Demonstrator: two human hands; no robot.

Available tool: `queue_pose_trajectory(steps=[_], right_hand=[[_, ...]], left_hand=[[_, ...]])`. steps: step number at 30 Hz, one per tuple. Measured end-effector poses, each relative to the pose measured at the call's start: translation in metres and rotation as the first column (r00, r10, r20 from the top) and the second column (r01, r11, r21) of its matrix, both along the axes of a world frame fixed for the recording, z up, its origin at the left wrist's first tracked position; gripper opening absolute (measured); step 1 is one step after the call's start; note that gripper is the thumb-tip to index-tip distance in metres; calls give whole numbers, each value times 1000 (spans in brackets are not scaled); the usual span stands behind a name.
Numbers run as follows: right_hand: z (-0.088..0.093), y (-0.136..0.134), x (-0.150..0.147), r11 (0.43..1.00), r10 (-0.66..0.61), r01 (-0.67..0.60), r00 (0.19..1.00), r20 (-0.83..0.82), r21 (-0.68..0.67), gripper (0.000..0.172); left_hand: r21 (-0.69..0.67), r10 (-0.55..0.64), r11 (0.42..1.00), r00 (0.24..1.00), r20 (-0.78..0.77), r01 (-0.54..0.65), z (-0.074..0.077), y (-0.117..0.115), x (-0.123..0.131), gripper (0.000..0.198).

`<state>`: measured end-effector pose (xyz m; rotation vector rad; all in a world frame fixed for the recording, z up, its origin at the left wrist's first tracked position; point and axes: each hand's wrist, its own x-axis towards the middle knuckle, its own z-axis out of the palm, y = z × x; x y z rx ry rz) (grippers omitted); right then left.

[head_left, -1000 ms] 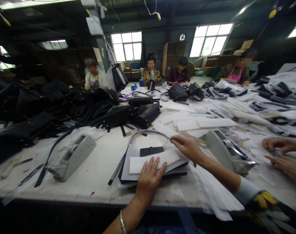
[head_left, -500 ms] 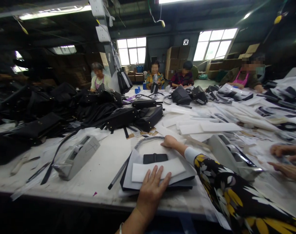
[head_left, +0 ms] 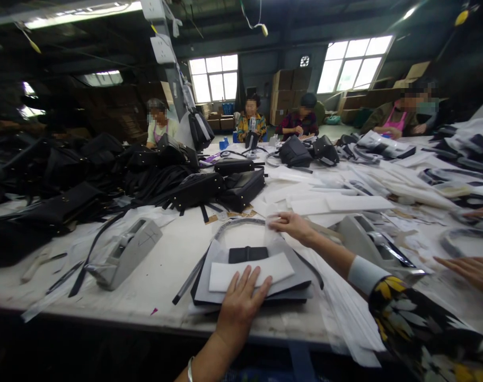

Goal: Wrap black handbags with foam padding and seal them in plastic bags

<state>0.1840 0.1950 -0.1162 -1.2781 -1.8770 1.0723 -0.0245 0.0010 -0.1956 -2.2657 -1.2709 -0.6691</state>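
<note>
Left grip [head_left: 240,300]: flat, grasping nothing, on white rectangular foam strip [head_left: 222,277], long axis crosswise. Right grip [head_left: 295,227]: half-curled, beyond strip; hold unclear.

Left fingers [head_left: 245,279] on white strip [head_left: 222,277], right fingers [head_left: 286,225] near curved handle [head_left: 234,223]

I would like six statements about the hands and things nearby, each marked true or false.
1. The left hand lies on a white strip. True.
2. The right hand is higher in the picture than the left hand. True.
3. The right hand grips a cardboard box. False: it is by the curved strap.
4. The right arm wears plain pink cloth. False: its sleeve is dark, with yellow and white flowers.
5. The left tape dispenser and the right tape dispenser are grey. True.
6. Nothing black lies just beyond the white strip. False: a small black piece lies there.
</note>
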Motion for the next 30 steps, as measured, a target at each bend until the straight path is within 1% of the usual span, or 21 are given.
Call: queue_pose_trajectory(steps=[3, 5, 6, 7, 8, 9, 11, 12, 15, 17, 19, 21, 22, 27, 30], right_hand=[[8, -39, 17, 996, 75, -72, 996, -38, 58, 28], [5, -67, 26, 975, 152, -154, 988, 27, 159, 22], [2, -80, 29, 949, 195, -208, 978, 81, 235, 23], [-2, -92, 32, 909, 232, -267, 962, 142, 321, 28], [-7, -102, 34, 857, 257, -320, 945, 201, 405, 36], [-11, -111, 35, 803, 268, -359, 930, 250, 475, 42], [-21, -124, 37, 702, 262, -409, 909, 323, 583, 48], [-25, -129, 37, 663, 252, -426, 901, 353, 616, 49], [-34, -136, 40, 569, 220, -464, 881, 418, 679, 46], [-39, -139, 42, 504, 198, -464, 883, 425, 729, 46], [-43, -141, 45, 453, 179, -449, 892, 414, 771, 47], [-45, -144, 48, 425, 175, -442, 896, 407, 790, 49], [-45, -146, 49, 421, 175, -444, 895, 410, 791, 49], [-51, -155, 54, 437, 141, -428, 901, 410, 791, 51], [-55, -158, 57, 425, 164, -416, 909, 383, 804, 53]], left_hand=[[-49, 4, 999, 1000, -4, -4, 4, -1, 0, 51], [-62, 0, 998, 1000, 4, 0, 6, -1, 0, 51], [-67, -2, 998, 1000, 5, 2, 7, -1, 0, 51], [-74, -2, 997, 1000, 5, 2, 8, -1, 0, 51], [-86, -1, 996, 1000, 2, 1, 8, -1, 1, 51], [-101, 4, 995, 1000, -1, -4, 9, -1, 2, 51], [-130, 16, 991, 1000, -3, -16, 11, -1, 3, 51], [-143, 22, 990, 1000, -1, -22, 12, -1, 4, 51], [-188, 43, 981, 999, 10, -40, 14, -3, 6, 52], [-221, 48, 974, 999, 10, -45, 16, -3, 7, 53], [-235, 45, 971, 999, 11, -41, 18, -3, 8, 53], [-247, 36, 969, 999, 13, -32, 20, -3, 8, 55], [-254, 33, 967, 999, 14, -28, 21, -3, 8, 57], [-287, 31, 957, 999, 15, -25, 20, -3, 7, 65], [-293, 30, 956, 1000, 6, -27, 20, -4, 6, 67]])
